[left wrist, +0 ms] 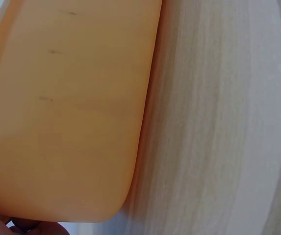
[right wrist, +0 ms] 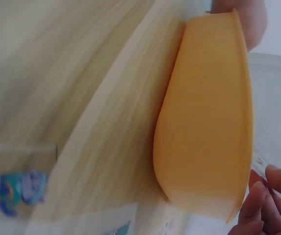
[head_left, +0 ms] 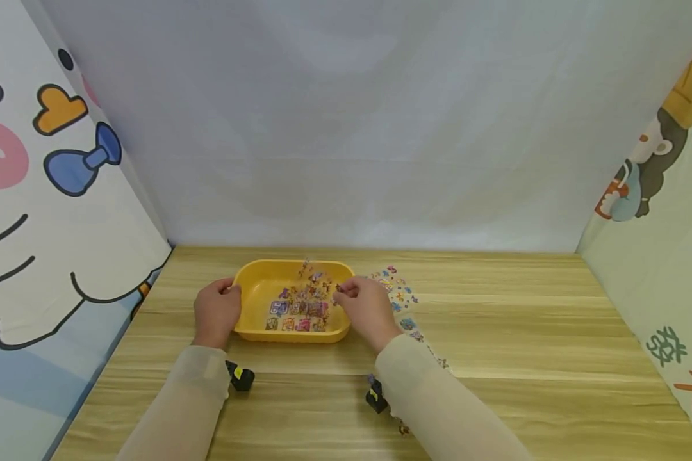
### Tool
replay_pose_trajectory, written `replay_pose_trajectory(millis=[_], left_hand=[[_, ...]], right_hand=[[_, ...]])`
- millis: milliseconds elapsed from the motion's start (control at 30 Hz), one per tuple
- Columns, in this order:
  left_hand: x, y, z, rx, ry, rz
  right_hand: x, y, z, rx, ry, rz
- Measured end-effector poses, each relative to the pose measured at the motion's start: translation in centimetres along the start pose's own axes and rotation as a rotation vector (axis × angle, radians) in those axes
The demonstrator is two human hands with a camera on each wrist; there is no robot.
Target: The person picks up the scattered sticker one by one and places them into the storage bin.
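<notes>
A yellow plastic basin (head_left: 259,285) stands on the wooden table, its side wall (right wrist: 204,117) filling the middle of the right wrist view. My left hand (head_left: 216,314) grips the basin's left rim; only a bit of its fingers shows at the bottom left of the left wrist view. Inside the basin lie clear stickers (head_left: 300,307) printed with small colourful figures. Over the right rim, my right hand (head_left: 371,310) pinches a clear sticker (right wrist: 260,162) between thumb and forefinger.
More clear stickers (head_left: 400,294) with small prints are spread on the table (head_left: 530,326) right of the basin, continuing under the right forearm. Black wrist-camera mounts (head_left: 241,376) show beside both sleeves. A pale cloth wall (head_left: 369,160) stands behind, with printed panels at both sides.
</notes>
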State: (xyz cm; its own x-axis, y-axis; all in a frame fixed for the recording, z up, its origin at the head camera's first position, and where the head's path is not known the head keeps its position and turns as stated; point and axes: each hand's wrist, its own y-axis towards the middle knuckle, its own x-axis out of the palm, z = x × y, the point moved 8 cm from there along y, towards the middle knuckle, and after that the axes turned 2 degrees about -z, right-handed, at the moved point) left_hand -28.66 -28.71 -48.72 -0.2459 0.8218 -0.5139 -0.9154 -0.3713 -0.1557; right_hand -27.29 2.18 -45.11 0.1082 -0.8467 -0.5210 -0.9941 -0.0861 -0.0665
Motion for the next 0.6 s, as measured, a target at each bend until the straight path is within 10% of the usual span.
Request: replay_pose_trajectory(millis=[200,600], left_hand=[[0.1,0.0,-0.1,0.002,-0.002,-0.009],[0.1,-0.1,0.0,-0.027,-0.002,0.005]], right_hand=[[-0.4,0.4,-0.7,-0.066,-0.19,0.031],[-2.1,-0.1,0.4,-0.054,-0.157,0.079]])
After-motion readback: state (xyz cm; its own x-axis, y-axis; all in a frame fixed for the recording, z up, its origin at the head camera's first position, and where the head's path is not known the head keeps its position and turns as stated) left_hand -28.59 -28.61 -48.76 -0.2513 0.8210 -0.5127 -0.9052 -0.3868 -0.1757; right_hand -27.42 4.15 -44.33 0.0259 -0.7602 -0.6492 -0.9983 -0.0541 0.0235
